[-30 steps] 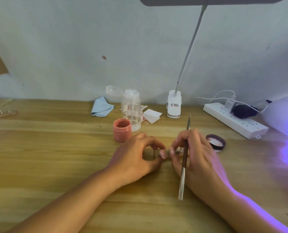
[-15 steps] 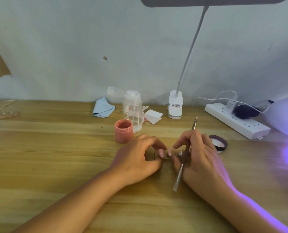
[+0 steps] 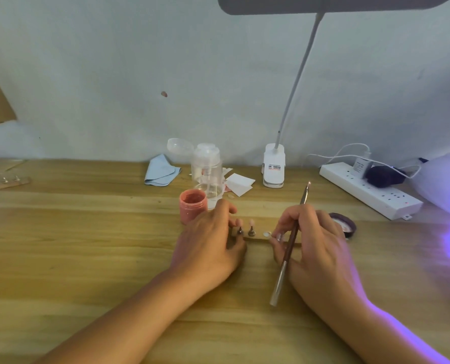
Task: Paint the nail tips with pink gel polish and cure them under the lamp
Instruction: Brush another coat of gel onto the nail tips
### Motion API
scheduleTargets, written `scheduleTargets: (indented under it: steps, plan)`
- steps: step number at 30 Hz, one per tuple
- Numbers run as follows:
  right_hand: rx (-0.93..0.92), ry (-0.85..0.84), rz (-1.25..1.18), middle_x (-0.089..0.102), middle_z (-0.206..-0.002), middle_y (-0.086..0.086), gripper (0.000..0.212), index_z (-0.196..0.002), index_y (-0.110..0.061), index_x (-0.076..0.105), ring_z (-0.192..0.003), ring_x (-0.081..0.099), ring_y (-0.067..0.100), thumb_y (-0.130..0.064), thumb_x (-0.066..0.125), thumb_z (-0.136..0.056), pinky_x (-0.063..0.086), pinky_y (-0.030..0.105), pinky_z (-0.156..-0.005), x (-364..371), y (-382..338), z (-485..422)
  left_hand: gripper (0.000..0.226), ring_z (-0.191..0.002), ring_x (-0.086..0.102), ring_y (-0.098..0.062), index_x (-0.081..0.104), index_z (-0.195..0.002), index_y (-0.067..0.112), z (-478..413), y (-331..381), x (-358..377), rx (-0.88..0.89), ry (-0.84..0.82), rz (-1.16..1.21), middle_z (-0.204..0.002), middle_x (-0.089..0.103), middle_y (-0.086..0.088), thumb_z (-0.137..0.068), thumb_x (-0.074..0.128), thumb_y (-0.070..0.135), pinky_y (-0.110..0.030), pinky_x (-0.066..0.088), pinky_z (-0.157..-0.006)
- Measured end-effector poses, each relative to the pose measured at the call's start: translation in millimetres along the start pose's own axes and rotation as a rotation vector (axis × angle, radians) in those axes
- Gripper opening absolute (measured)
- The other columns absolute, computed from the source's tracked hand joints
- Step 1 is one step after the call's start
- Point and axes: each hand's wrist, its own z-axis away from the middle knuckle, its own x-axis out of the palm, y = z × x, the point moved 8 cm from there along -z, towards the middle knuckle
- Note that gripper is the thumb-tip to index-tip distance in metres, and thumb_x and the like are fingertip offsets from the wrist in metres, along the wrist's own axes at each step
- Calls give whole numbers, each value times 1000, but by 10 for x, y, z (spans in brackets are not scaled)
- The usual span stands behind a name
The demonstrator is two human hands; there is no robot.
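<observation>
A narrow wooden strip (image 3: 260, 239) lies on the table between my hands, carrying small metal stands. Two pink nail tips (image 3: 251, 222) stand upright on it. My left hand (image 3: 210, 240) grips the strip's left end, fingers curled around it. My right hand (image 3: 314, 240) holds a thin brush (image 3: 288, 248) between its fingers, bristle end pointing up and away, and its fingertips pinch a small metal stand (image 3: 278, 237) at the strip's right part. An open jar of pink gel (image 3: 193, 209) stands just behind my left hand. The white curing lamp (image 3: 444, 179) glows violet at the far right.
A dark jar lid (image 3: 343, 224) lies right of my right hand. Behind are a clear pump bottle (image 3: 206, 170), blue cloth (image 3: 160, 170), white wipes (image 3: 238, 183), a desk lamp base (image 3: 273, 166) and a power strip (image 3: 368, 190). Another strip with stands (image 3: 4, 181) lies far left.
My hands have moved apart along the strip, uncovering two pink tips on their stands. The right hand slid to the right and the brush tilted more to the right.
</observation>
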Motion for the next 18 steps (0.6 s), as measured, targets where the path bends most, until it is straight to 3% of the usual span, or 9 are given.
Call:
scheduleTargets:
  steps: [4,7,9,12,15,18]
  plan:
    - [11,-3,-10,53,-76,-21,38,-94,-17,49,-82,55,18,-10,81,-75,48,40,-72,12,-2,-2,45,-107,55,-11,36,-133,27,-46,-2,5,22,21,-26,-115,60,14,-94,58,35,-24,37,-74]
    - [24,8,-26,52,-71,-21,40,-93,-17,49,-77,56,17,-14,83,-73,47,34,-65,-2,23,9,53,-113,51,-10,33,-136,27,-13,-7,-18,21,25,-12,-126,55,12,-93,60,36,-24,42,-83]
    - [51,13,-38,55,-69,-16,40,-92,-19,47,-75,56,15,-20,83,-74,47,33,-60,-21,57,7,53,-117,46,-8,36,-131,26,42,54,-97,57,98,-29,-125,50,12,-88,66,35,-23,43,-85]
    - [72,35,-62,56,-69,-13,39,-91,-20,47,-71,57,14,-25,82,-75,49,37,-57,-48,84,7,43,-92,46,3,41,-105,34,151,271,-218,178,187,15,-105,43,25,-75,71,36,-19,41,-64]
    - [108,14,-90,54,-68,-14,39,-90,-27,44,-72,55,11,-24,80,-76,49,37,-57,-24,133,21,36,-89,48,7,42,-96,40,209,408,-46,218,35,164,-100,50,28,-74,67,52,-19,46,-68]
    - [172,-18,-130,55,-68,-13,38,-86,-33,41,-70,55,7,-26,77,-78,48,30,-55,12,218,42,33,-84,55,-3,47,-96,40,174,387,59,186,-58,317,-100,62,24,-77,74,46,-22,48,-68]
